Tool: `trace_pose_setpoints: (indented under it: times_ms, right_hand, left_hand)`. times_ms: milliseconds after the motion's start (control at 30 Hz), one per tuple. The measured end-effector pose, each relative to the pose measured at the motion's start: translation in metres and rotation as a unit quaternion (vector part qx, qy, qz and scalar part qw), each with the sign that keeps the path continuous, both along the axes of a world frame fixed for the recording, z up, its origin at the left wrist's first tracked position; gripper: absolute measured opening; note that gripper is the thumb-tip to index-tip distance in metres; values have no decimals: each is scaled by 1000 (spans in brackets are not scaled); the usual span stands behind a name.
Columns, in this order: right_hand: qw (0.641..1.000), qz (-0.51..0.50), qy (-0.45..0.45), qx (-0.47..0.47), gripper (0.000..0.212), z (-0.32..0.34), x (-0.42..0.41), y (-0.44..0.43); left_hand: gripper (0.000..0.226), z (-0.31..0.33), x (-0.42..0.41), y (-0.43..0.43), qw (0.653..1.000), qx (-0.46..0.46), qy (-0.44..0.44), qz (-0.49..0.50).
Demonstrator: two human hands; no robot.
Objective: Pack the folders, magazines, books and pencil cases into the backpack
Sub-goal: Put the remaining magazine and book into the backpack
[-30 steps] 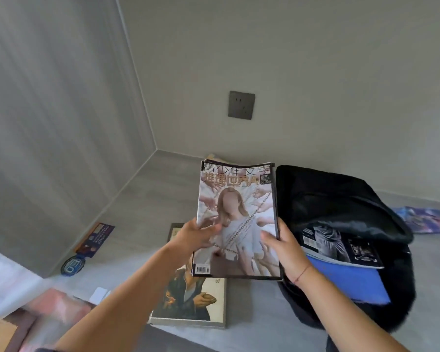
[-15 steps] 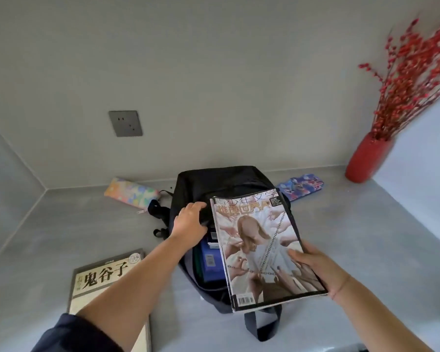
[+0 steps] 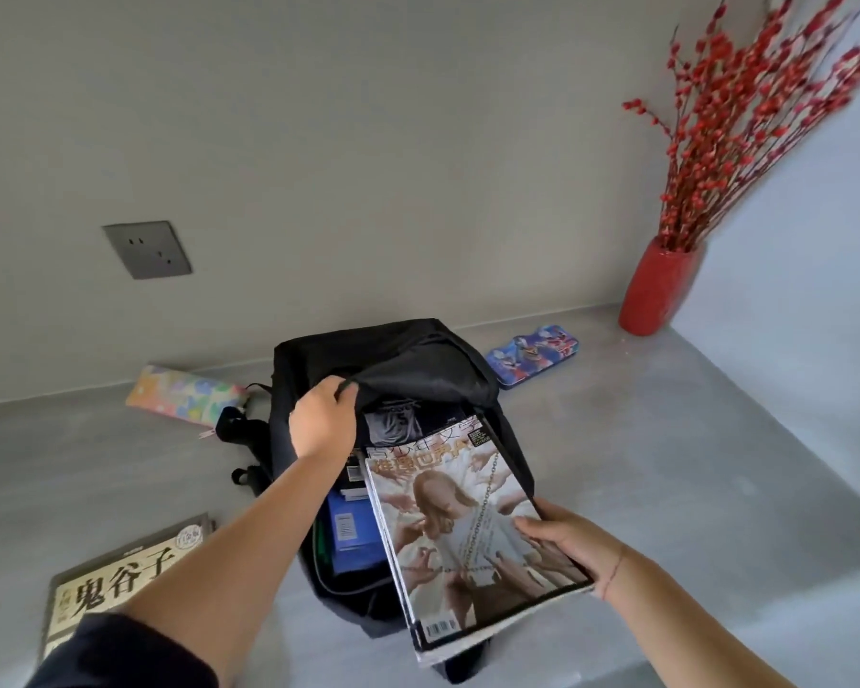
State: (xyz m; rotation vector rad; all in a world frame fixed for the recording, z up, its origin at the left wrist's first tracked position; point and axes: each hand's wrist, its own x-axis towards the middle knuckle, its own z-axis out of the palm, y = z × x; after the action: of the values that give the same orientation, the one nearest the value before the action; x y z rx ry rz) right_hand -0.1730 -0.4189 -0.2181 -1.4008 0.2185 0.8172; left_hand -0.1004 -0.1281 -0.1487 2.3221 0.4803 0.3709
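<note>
A black backpack (image 3: 408, 355) lies open on the grey desk, with a blue folder (image 3: 351, 533) and a dark magazine (image 3: 393, 422) inside. My left hand (image 3: 321, 422) grips the flap at the opening's edge and holds it up. My right hand (image 3: 567, 538) holds a magazine (image 3: 460, 518) with a pale cover by its right edge, its top end over the opening. A book (image 3: 113, 583) with large black characters lies at the front left. A pastel pencil case (image 3: 182, 399) lies left of the backpack, a blue tin pencil case (image 3: 532, 352) behind it at the right.
A red vase (image 3: 659, 290) with red berry branches stands in the back right corner. A grey wall socket (image 3: 147, 250) sits on the back wall. Walls close the desk (image 3: 691, 464) at the back and on the right.
My left hand has taken hold of the backpack's flap and lifted it. My right hand has brought the magazine's top end over the opening.
</note>
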Motion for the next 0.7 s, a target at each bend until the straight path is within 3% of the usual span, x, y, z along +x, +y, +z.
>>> trace_pose_setpoints:
  times_ms: [133, 267, 333, 433, 533, 600, 700]
  right_hand:
    - [998, -42, 37, 23, 28, -1, 44, 41]
    - [993, -28, -45, -104, 23, 14, 90, 78]
    - [990, -42, -57, -119, 33, 12, 108, 86]
    - [996, -65, -3, -55, 47, 7, 114, 80]
    - [992, -10, -4, -122, 64, 7, 106, 75]
    - [987, -23, -31, -157, 66, 5, 112, 81]
    - [987, -86, -40, -126, 63, 3, 126, 98]
  left_hand:
    - [23, -4, -9, 7, 999, -15, 10, -31]
    - [21, -4, -10, 9, 999, -33, 18, -39]
    - [20, -5, -10, 11, 998, -36, 25, -36]
    - [20, -4, -9, 13, 999, -40, 22, -28]
    - [19, -5, -8, 10, 999, -40, 24, -26]
    - [19, -7, -7, 9, 998, -49, 25, -20]
    - [19, -10, -9, 7, 998, -60, 31, -20]
